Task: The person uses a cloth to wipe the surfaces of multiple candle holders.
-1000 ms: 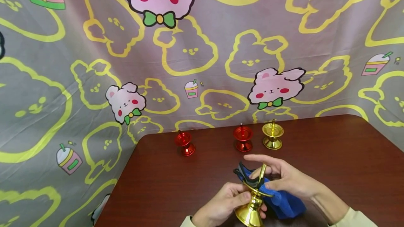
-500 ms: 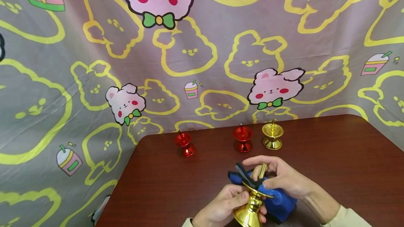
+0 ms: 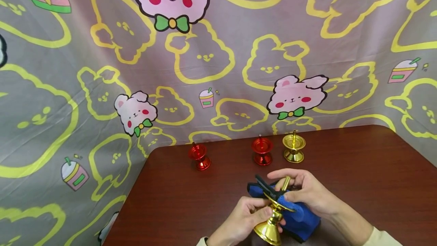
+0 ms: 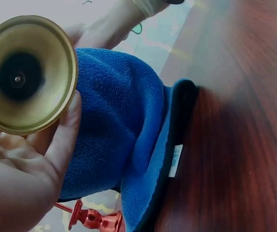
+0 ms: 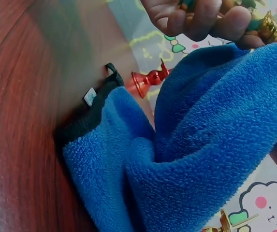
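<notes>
A gold candle holder [image 3: 268, 234] is tilted above the table's near part, spike up and to the right. My left hand [image 3: 243, 215] grips it round its narrow stem. In the left wrist view, the hollow underside of its base [image 4: 51, 46] faces the camera. My right hand [image 3: 314, 196] pinches a blue cloth [image 3: 302, 221] with dark edging against the dish, beside the spike. The right index finger stretches out past the spike. Folds of the cloth hang down towards the table and fill much of the right wrist view, where the fleecy cloth [image 5: 211, 159] hides the right fingers.
Towards the back of the brown table [image 3: 164, 208] stand a red candle holder [image 3: 200, 157] on the left, another red candle holder [image 3: 262, 151] nearer the middle, and a gold candle holder [image 3: 294, 148] beside it. A patterned curtain [image 3: 232, 67] rises behind the table.
The cloth's hanging end has swung left, and its dark-edged folds by the dish have shifted. My right hand has moved slightly; the left keeps its grip on the candle holder.
</notes>
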Tool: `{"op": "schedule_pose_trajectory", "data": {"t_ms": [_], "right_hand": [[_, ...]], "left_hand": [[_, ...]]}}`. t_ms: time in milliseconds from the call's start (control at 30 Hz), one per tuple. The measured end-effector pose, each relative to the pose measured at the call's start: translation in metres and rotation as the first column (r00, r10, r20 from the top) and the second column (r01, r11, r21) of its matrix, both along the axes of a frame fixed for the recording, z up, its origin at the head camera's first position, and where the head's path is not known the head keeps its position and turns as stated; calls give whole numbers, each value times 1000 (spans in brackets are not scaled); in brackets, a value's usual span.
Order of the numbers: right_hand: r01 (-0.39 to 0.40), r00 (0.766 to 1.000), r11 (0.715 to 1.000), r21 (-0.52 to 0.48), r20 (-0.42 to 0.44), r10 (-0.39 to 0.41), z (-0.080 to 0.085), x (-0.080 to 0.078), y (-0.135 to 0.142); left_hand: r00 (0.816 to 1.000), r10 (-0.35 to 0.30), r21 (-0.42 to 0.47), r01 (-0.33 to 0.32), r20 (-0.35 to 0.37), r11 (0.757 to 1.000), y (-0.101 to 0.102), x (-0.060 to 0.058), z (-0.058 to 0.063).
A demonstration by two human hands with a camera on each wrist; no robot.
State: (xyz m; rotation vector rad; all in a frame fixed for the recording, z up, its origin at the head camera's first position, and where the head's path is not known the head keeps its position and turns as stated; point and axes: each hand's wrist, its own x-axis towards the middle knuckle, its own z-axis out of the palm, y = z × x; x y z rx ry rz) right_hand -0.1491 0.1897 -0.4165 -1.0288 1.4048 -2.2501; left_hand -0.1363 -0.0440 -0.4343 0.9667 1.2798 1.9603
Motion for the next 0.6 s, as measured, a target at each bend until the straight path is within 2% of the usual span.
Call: {"op": "schedule_pose_trajectory", "data": {"t_ms": [200,433,600], "right_hand": [[-2,1000,1000,25,-11,2,2,-1,3],[2,1000,999,41,14,-3,3,-2,10],[18,998,999,47,53,-20,7,-2,15]], "left_hand": [[999,13,-21,-14,-37,1000,-1,0,-2],[990,23,-57,-31,-139,998,-4,-1,-6],[995,15,-51,-20,-95,998,-5,1,-4]]}}
